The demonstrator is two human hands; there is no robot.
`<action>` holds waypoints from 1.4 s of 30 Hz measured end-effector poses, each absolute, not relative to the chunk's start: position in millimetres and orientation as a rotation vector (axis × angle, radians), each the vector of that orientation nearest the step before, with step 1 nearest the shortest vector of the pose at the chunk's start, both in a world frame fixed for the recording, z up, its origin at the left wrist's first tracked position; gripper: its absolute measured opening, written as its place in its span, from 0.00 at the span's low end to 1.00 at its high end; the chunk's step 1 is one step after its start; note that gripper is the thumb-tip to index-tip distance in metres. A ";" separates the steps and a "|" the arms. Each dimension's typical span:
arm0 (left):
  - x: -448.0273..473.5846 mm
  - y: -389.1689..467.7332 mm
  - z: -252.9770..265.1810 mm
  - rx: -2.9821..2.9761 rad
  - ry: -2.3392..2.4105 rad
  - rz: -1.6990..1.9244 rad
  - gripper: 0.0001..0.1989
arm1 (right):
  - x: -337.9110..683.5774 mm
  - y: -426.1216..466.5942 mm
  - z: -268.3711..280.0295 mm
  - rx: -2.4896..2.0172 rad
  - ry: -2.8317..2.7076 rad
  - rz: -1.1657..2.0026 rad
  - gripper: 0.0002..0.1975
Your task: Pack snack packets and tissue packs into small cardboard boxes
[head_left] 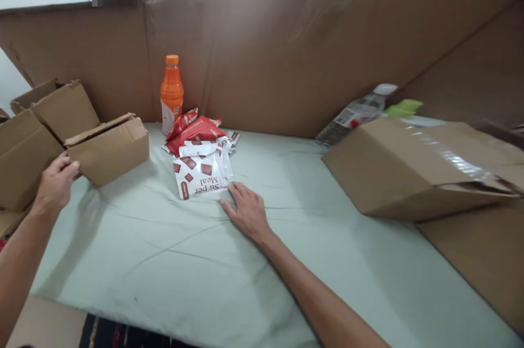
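At the left, my left hand [57, 181] is closed on the lower edge of a small open cardboard box [110, 154], its thumb and fingers pinched at the corner. My right hand [249, 210] lies on the cloth with fingers stretched out, fingertips at the right edge of a white Su-per Meal packet [198, 178]. More white packets lie under and behind that one. Red shiny packets [196, 132] are heaped just beyond them. An orange bottle [172, 94] stands upright behind the heap.
A pale green cloth [172, 260] covers the table. Tall cardboard panels [266, 58] wall off the back. On the right, a taped cardboard box [401, 162] stands before a tilted clear bottle [352, 116] and a lime-green item [404, 108]. More open boxes [27, 157] crowd the left.
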State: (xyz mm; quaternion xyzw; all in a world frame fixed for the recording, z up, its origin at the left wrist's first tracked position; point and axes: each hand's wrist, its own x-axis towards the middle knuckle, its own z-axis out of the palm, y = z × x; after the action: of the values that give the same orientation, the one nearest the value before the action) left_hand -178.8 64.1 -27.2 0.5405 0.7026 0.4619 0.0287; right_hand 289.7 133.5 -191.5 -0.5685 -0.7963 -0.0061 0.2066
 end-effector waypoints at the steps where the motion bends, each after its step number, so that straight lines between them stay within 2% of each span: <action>1: -174.2 42.9 -27.3 1.616 2.103 1.435 0.23 | 288.8 133.4 -190.0 -1.592 -2.216 -0.013 0.23; 6: -139.3 -40.9 -31.7 1.487 1.905 1.419 0.26 | 285.4 133.5 -186.9 -1.604 -2.201 0.009 0.23; 11: -97.7 -77.9 -33.0 1.628 1.771 1.226 0.19 | 286.5 134.7 -189.1 -1.621 -2.171 0.067 0.25; 17: -92.3 -98.9 -14.4 1.885 1.707 1.182 0.11 | 293.6 135.8 -189.7 -1.629 -2.127 0.143 0.24; 22: -102.7 -121.6 -17.3 1.903 1.794 1.046 0.09 | 296.7 131.3 -184.2 -1.634 -2.068 0.152 0.28; 25: -98.7 -126.9 -22.4 1.880 1.834 1.067 0.09 | 293.0 124.7 -176.3 -1.582 -2.079 0.085 0.30; 32: -70.6 -102.9 -18.0 1.844 1.569 1.127 0.13 | 256.0 144.4 -145.2 -1.449 -2.306 0.045 0.25; 39: -39.4 -84.1 -28.0 1.787 1.318 1.186 0.08 | 216.2 184.7 -119.8 -1.484 -2.274 0.039 0.23; 42: -26.2 -81.1 -32.1 1.740 1.320 1.268 0.08 | 218.3 186.4 -117.8 -1.488 -2.237 0.130 0.20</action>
State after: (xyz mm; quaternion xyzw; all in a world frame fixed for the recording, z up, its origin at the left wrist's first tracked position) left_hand -26.2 -81.1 -32.1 0.6566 0.4980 0.4786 0.3030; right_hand 218.3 186.4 -117.8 -0.5393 -0.8104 0.0471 0.2240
